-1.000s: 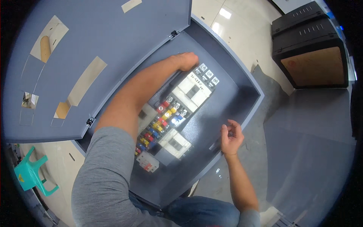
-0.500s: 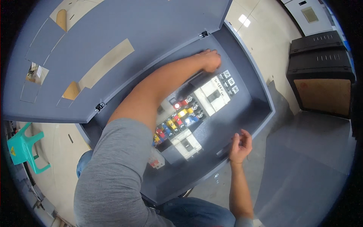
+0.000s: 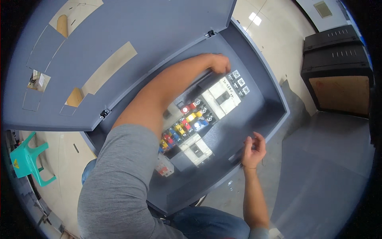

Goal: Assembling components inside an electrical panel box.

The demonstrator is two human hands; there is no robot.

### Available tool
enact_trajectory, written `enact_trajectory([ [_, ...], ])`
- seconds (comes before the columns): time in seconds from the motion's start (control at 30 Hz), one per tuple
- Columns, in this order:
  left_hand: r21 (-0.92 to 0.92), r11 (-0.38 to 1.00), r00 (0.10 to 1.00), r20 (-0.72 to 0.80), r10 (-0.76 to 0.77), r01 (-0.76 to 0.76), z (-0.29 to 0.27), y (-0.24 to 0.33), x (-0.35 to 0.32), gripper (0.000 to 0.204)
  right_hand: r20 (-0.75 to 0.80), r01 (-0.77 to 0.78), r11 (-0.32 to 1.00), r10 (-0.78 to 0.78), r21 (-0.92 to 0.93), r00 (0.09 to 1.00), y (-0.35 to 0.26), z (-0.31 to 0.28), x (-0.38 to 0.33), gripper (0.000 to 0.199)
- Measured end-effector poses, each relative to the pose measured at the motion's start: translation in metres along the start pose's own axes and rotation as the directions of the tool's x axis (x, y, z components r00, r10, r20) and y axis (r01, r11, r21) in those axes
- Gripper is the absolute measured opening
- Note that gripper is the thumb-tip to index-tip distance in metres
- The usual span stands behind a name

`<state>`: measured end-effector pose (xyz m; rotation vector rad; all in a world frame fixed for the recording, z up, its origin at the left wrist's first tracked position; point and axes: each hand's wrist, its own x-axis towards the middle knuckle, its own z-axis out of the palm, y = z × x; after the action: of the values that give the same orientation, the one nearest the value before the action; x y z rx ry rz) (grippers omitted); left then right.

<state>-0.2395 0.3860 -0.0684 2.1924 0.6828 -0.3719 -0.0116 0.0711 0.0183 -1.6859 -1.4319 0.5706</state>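
The big white switch [image 3: 221, 98] lay in the grey box [image 3: 179, 187], your left hand [image 3: 221, 63] curled just beside it, any hold impossible to tell, your right hand [image 3: 254, 151] half-open, empty; beyond, a green stool [image 3: 26, 160] stood on pale tiles [image 3: 278, 44]

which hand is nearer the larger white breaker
Left. The left hand is beside the upper end of the breaker; the right hand is farther off, lower right, at the edge of the grey box.
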Motion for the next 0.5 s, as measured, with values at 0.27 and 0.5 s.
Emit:
enact_trajectory([
  [0.27, 0.351, 0.875, 0.9, -0.396, -0.184, 0.333, 0.011, 0.015, 0.0, 0.03, 0.05, -0.013, 0.999, 0.015, -0.046, 0.999, 0.006, -0.005, 0.0, 0.022],
  [0.5, 0.365, 0.892, 0.934, -0.328, -0.145, 0.267, 0.006, 0.022, -0.005, 0.028, 0.042, 0.018, 0.994, -0.013, -0.105, 0.999, 0.011, -0.011, -0.001, 0.021],
])
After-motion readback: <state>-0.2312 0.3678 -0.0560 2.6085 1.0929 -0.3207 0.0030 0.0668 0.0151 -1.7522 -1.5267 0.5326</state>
